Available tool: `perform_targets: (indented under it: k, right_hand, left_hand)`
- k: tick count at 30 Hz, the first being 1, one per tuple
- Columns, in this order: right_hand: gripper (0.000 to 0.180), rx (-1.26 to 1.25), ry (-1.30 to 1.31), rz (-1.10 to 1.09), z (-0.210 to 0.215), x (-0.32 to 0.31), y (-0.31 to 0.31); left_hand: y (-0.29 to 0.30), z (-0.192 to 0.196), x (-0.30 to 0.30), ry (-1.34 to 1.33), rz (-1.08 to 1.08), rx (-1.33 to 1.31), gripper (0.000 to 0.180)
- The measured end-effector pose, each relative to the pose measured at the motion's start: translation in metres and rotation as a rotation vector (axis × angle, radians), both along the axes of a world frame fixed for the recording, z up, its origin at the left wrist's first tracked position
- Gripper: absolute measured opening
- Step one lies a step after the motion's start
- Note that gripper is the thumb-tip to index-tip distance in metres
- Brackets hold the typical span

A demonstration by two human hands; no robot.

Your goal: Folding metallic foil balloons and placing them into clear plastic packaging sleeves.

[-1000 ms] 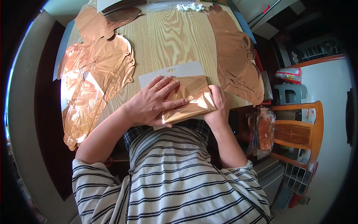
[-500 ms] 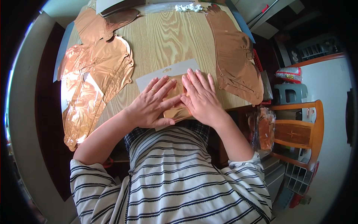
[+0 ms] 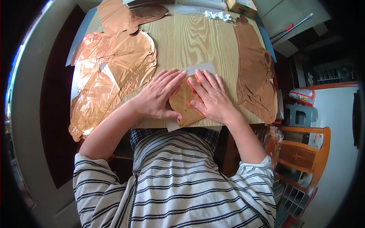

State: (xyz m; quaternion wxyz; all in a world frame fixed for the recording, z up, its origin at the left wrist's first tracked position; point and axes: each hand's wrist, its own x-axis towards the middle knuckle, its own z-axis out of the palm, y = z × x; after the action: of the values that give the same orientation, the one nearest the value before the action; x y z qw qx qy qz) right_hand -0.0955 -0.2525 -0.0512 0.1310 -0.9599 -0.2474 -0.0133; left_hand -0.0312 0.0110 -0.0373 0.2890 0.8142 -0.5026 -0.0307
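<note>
A folded copper-coloured foil piece (image 3: 181,102) lies on a pale card (image 3: 203,70) at the near edge of the table. My left hand (image 3: 155,98) rests on its left side, fingers stretched out and pointing away from me, thumb apart near the lower corner. Flat on the right part of the foil is my right hand (image 3: 213,99), its fingers extended. Neither hand grips anything. Both hands cover much of the card and the foil's side edges.
A pile of shiny copper foil balloons (image 3: 110,72) spreads over the table's left side, and another stack of foil (image 3: 255,72) lies right. White small pieces (image 3: 218,16) and a cardboard box (image 3: 242,7) are at the back. A wooden chair (image 3: 304,152) stands at right.
My left hand has turned and shifted away from the right hand, baring more of the foil between them. The whole view has shifted, so the table appears further right.
</note>
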Motion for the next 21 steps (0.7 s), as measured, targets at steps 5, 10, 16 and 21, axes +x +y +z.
perform_targets:
  k: [5, 10, 16, 21]
  right_hand:
    - [0.074, 0.012, -0.038, -0.112, -0.003, -0.003, -0.001]
    - [0.077, 0.008, 0.026, -0.251, -0.001, -0.013, 0.009]
    - [0.074, 0.003, 0.023, -0.348, -0.003, -0.016, 0.009]
    - [0.076, 0.031, 0.005, -0.391, -0.004, -0.017, 0.011]
  left_hand:
    - [-0.014, 0.005, 0.014, -0.013, -0.005, 0.039, 0.111]
    - [-0.051, 0.008, -0.034, -0.197, 0.29, 0.115, 0.094]
    - [-0.061, -0.024, -0.045, -0.201, 0.368, 0.151, 0.087]
    - [-0.054, -0.029, -0.041, -0.252, 0.367, 0.175, 0.092]
